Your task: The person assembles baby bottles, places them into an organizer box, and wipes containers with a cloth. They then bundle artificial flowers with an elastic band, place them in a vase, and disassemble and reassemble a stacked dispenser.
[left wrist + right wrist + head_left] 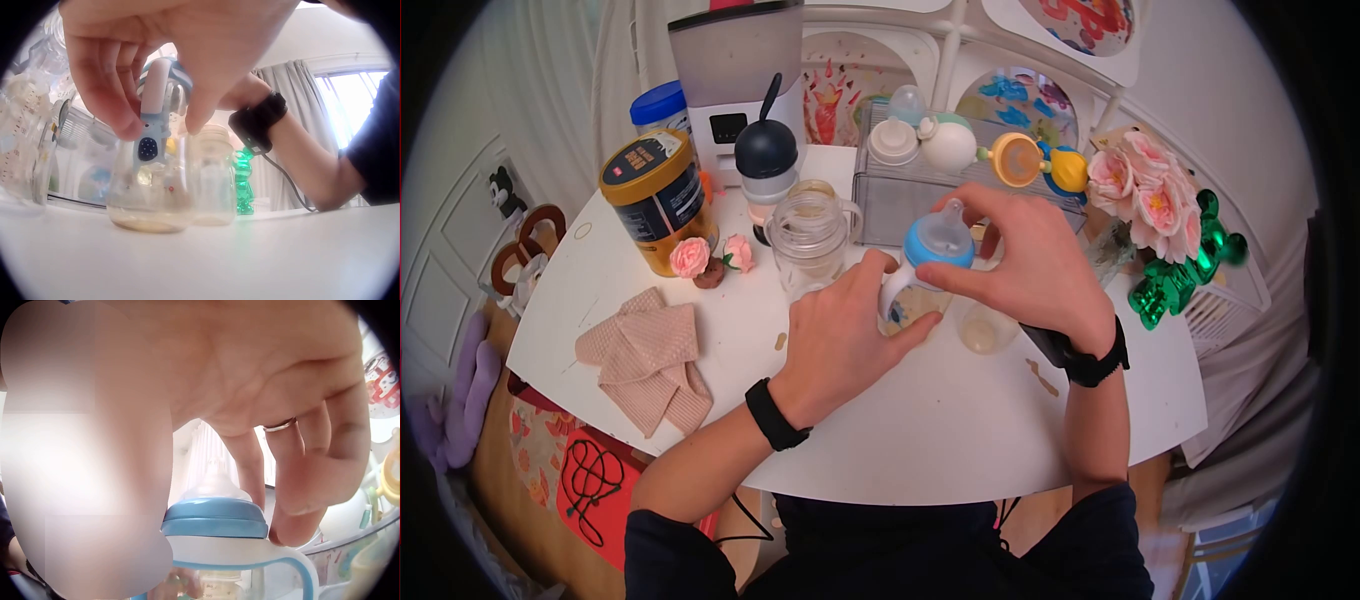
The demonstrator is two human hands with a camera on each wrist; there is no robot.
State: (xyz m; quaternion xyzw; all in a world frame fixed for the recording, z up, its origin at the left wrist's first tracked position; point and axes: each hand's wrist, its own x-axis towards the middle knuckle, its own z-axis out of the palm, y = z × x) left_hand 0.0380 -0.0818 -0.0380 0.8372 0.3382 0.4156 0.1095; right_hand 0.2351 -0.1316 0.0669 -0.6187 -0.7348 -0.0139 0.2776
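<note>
Baby bottle (151, 199) | clear, blue collar (215, 519) | upright on white table (940, 430)

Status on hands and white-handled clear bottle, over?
Right hand gripping blue plastic collar; left hand holding bottle upright on white table; second clear bottle close alongside.

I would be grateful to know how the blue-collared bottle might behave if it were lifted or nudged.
The blue-collared bottle may feel light, since its see-through wall shows little inside. That smooth wall could prove slippery. Its body flares toward a wide base, which should help resist tipping.
</note>
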